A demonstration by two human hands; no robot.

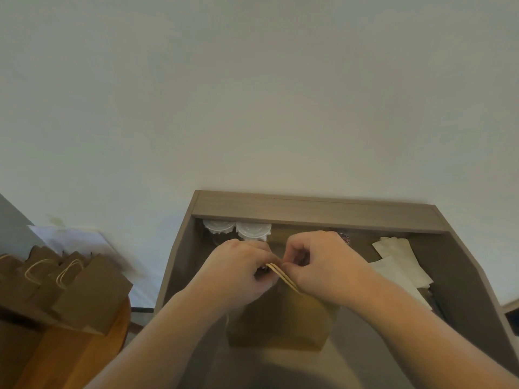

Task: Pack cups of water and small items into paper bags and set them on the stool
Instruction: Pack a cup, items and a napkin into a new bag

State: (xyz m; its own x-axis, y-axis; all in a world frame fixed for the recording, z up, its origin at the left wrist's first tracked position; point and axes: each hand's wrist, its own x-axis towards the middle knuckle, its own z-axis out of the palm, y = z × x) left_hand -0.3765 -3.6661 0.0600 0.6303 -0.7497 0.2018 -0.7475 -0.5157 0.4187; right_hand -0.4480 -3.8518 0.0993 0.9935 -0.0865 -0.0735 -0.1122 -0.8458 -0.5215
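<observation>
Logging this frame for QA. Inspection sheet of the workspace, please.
Surface: grey-brown desk with raised back ledge, against a white wall.
Job's things: brown paper bag upright on desk; two lidded cups at the back; packed bags on wooden stool to the left.
Clutter: pale paper sheets on desk right; dark item beside them, unclear.
Grippers: left hand and right hand both pinch the bag's twine handles; tight grip.
Cables: nothing seen.
Surroundings: white sheet behind the stool.
</observation>
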